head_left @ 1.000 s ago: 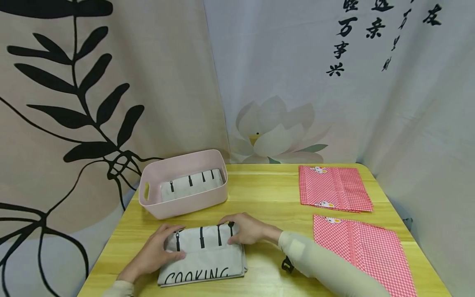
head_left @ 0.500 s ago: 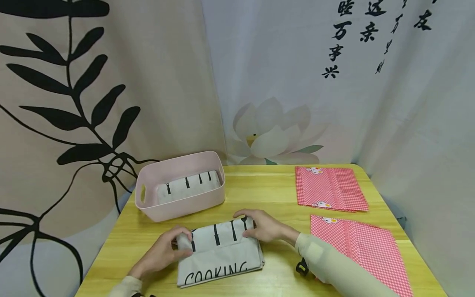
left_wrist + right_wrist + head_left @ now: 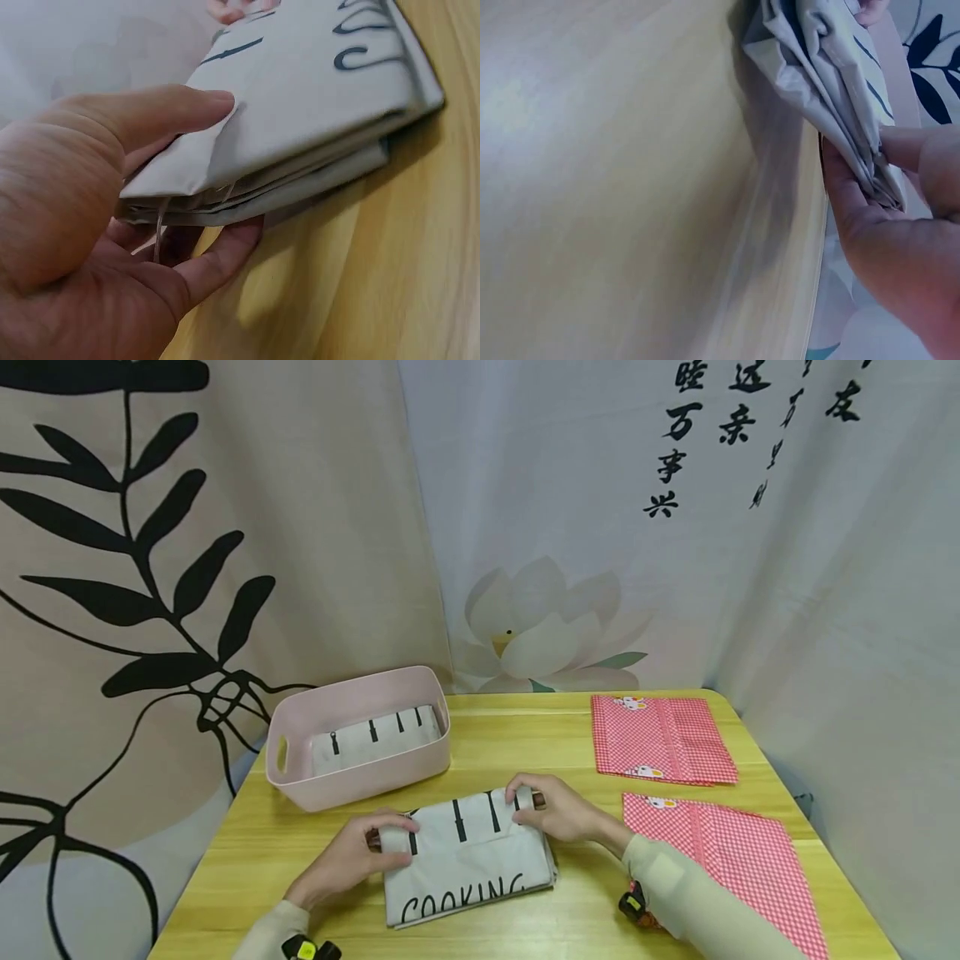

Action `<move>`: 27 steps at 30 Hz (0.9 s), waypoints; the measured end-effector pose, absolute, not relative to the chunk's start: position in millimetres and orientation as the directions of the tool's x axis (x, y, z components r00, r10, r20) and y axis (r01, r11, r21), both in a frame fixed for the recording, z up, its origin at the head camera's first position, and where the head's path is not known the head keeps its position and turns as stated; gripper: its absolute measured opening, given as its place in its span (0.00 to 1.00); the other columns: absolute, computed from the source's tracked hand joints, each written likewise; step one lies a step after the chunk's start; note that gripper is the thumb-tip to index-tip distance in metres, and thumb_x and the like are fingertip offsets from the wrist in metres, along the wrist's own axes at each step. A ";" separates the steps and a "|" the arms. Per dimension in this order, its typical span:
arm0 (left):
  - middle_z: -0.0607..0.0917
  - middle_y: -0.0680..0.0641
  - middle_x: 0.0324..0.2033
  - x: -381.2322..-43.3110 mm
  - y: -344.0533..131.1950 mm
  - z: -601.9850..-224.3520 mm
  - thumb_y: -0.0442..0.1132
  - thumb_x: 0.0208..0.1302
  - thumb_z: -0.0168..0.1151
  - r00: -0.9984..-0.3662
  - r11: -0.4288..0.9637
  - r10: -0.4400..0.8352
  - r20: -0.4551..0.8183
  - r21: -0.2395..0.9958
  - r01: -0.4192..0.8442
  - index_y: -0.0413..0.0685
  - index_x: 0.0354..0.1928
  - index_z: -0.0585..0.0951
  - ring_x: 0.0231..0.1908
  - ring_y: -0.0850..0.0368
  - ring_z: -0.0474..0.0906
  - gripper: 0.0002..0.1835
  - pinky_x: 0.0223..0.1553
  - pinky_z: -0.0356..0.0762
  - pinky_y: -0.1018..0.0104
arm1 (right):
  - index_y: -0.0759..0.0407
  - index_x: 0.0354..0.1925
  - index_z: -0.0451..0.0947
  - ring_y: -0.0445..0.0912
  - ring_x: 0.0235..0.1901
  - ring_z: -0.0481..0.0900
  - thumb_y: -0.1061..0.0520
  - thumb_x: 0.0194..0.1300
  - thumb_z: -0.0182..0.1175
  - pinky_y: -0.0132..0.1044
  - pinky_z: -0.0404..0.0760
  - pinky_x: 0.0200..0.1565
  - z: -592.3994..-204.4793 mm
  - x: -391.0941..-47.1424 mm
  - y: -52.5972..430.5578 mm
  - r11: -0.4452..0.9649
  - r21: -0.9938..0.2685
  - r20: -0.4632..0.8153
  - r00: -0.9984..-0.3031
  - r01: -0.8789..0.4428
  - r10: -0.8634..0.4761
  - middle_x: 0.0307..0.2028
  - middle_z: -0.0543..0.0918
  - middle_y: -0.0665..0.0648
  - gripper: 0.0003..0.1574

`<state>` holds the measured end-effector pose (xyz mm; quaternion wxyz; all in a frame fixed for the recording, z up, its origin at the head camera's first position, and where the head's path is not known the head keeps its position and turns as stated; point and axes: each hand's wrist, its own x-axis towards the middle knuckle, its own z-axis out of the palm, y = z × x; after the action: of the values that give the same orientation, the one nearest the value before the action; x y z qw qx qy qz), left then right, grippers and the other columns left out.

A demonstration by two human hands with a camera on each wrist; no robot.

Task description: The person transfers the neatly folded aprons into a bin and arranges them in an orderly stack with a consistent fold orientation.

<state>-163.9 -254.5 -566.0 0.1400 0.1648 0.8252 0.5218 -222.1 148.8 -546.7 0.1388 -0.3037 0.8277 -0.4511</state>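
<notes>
A folded white cloth (image 3: 468, 868) printed with black utensil shapes and the word COOKING is between both hands, low over the front of the table. My left hand (image 3: 351, 857) pinches its left edge; the left wrist view shows the thumb on top and fingers beneath the folded layers (image 3: 300, 161). At the far right corner, my right hand (image 3: 564, 810) pinches the cloth the same way. Several stacked folds (image 3: 825, 90) show along its side in the right wrist view, and a shadow falls on the tabletop beneath.
Behind the cloth stands a pink plastic basket (image 3: 367, 783) holding another folded white cloth (image 3: 378, 739) with a similar print. Two folded red checked cloths lie on the right, one at the back (image 3: 663, 739) and one nearer (image 3: 731, 860). Curtains (image 3: 337, 527) hang behind the wooden table (image 3: 517, 727).
Both hands have carried the folded white cloth to the right and slightly away from the front edge, tilting it a little. The head view has turned slightly right.
</notes>
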 end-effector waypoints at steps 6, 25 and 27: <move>0.80 0.38 0.76 -166.8 -243.4 -561.9 0.38 0.69 0.82 -0.894 0.290 0.447 -0.038 0.951 0.105 0.55 0.77 0.82 0.62 0.57 0.85 0.35 0.64 0.85 0.69 | 0.49 0.58 0.83 0.35 0.36 0.77 0.61 0.79 0.70 0.28 0.81 0.40 -541.6 -222.2 160.0 0.389 -0.873 0.008 -0.807 -0.293 -0.590 0.66 0.84 0.60 0.14; 0.66 0.41 0.86 -177.2 -217.1 -518.2 0.34 0.64 0.83 -0.885 0.243 0.461 0.071 0.948 0.203 0.62 0.88 0.67 0.21 0.68 0.64 0.53 0.27 0.74 0.74 | 0.48 0.62 0.88 0.42 0.39 0.86 0.51 0.81 0.70 0.34 0.89 0.42 -507.0 -230.8 188.9 0.333 -0.920 0.012 -0.861 -0.209 -0.508 0.72 0.84 0.64 0.15; 0.66 0.41 0.87 -179.5 -215.5 -512.0 0.32 0.64 0.82 -0.881 0.218 0.465 0.087 0.953 0.209 0.61 0.88 0.67 0.23 0.69 0.67 0.53 0.30 0.76 0.76 | 0.50 0.63 0.88 0.44 0.40 0.88 0.52 0.81 0.71 0.36 0.91 0.42 -500.5 -231.8 190.6 0.328 -0.920 0.017 -0.860 -0.213 -0.510 0.74 0.82 0.67 0.17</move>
<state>-179.5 -215.5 -512.0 0.1093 0.2181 0.7727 0.5860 -231.8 190.6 -500.5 0.1391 -0.2250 0.8029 -0.5342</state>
